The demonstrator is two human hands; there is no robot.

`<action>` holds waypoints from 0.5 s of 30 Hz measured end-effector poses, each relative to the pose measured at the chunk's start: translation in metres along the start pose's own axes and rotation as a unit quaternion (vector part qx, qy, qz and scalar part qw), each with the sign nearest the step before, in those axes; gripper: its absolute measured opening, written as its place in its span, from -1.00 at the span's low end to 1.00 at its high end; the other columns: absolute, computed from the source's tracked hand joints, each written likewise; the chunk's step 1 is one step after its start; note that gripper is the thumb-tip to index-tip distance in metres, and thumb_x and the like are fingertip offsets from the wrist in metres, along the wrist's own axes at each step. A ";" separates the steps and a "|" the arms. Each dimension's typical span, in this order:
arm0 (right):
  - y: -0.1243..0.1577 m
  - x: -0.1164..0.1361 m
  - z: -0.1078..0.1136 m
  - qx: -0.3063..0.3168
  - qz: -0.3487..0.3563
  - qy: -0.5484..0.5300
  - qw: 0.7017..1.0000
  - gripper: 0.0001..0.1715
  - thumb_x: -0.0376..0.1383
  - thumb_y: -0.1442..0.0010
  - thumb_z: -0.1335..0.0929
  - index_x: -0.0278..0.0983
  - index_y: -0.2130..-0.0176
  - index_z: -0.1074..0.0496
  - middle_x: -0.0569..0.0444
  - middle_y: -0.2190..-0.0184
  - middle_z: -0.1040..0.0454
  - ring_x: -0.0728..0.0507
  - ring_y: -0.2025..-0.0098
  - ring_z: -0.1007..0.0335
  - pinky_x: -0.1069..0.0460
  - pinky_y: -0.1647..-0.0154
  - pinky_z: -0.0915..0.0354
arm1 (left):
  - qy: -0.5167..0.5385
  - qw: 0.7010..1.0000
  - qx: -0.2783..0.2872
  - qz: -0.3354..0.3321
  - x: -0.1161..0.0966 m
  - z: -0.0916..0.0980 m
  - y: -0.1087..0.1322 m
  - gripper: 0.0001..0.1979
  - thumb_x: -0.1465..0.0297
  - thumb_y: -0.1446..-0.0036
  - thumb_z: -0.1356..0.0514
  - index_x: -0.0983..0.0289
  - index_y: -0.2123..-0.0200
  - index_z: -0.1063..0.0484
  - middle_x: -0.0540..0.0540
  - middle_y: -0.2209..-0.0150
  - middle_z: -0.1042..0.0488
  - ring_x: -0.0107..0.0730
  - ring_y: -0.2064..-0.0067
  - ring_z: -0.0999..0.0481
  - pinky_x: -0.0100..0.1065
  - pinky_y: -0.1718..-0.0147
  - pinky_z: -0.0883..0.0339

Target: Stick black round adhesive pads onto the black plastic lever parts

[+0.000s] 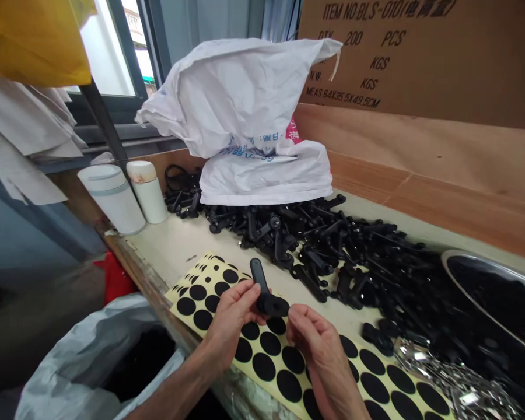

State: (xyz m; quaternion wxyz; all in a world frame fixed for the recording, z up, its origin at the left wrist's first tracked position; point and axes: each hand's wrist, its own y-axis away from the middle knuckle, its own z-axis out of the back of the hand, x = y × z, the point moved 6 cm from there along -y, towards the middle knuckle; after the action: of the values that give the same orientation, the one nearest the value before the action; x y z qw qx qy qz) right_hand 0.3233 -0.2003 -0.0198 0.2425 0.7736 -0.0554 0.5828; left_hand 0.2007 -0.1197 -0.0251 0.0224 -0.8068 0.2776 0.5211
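My left hand [233,318] grips a black plastic part [266,290] with a long arm and a round base, held just above a yellow sheet of round black stickers [201,294]. My right hand [317,344] is pinched at the part's round base, its fingertips touching the edge. Whether a sticker is between those fingers I cannot make out. Both hands hover over the sticker sheets at the table's front edge.
A large heap of the same black parts [332,245] covers the table behind. A white plastic bag [249,116] stands at the back, two white cups [126,195] at the left, a metal bowl [485,262] at the right. A bag-lined bin [91,361] sits below left.
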 end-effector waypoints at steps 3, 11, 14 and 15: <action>-0.001 -0.005 -0.003 0.000 -0.009 0.021 1.000 -0.62 -0.01 -0.07 -0.42 -0.27 0.47 -0.40 0.19 0.59 -0.19 -0.01 0.49 0.02 0.08 0.44 0.00 | -0.015 1.000 0.002 0.005 0.001 -0.001 -0.002 -0.71 0.24 -0.14 -0.22 0.37 0.23 -0.51 0.18 0.29 -0.53 -0.43 0.40 -0.44 -0.44 0.48 -0.32; -0.004 -0.011 -0.005 0.000 -0.019 0.050 0.999 -0.63 -0.03 -0.07 -0.42 -0.27 0.47 -0.41 0.20 0.60 -0.20 -0.01 0.50 0.03 0.08 0.46 0.00 | -0.003 1.000 0.019 0.009 0.002 0.000 0.000 -0.70 0.23 -0.11 -0.24 0.38 0.25 -0.52 0.18 0.34 -0.52 -0.44 0.44 -0.42 -0.44 0.50 -0.32; -0.006 -0.014 -0.004 -0.006 -0.032 0.047 0.998 -0.62 -0.01 -0.05 -0.43 -0.28 0.46 -0.40 0.20 0.61 -0.20 -0.01 0.51 0.03 0.08 0.47 0.01 | -0.002 1.000 0.029 0.008 0.002 -0.001 0.001 -0.70 0.23 -0.13 -0.22 0.38 0.27 -0.52 0.16 0.38 -0.52 -0.45 0.46 -0.42 -0.45 0.50 -0.31; -0.006 -0.014 -0.004 -0.007 -0.033 0.048 0.998 -0.61 -0.01 -0.05 -0.43 -0.28 0.46 -0.40 0.20 0.61 -0.20 -0.01 0.52 0.03 0.08 0.47 0.02 | -0.002 0.999 0.032 0.006 0.002 -0.001 0.001 -0.71 0.23 -0.14 -0.22 0.38 0.27 -0.52 0.16 0.39 -0.52 -0.45 0.46 -0.43 -0.45 0.51 -0.30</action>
State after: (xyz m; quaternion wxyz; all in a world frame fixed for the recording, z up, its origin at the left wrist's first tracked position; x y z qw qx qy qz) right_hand 0.3179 -0.1958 -0.0341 0.2693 0.7442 -0.0219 0.6108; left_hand 0.2018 -0.1216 -0.0264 0.0453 -0.8030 0.2987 0.5137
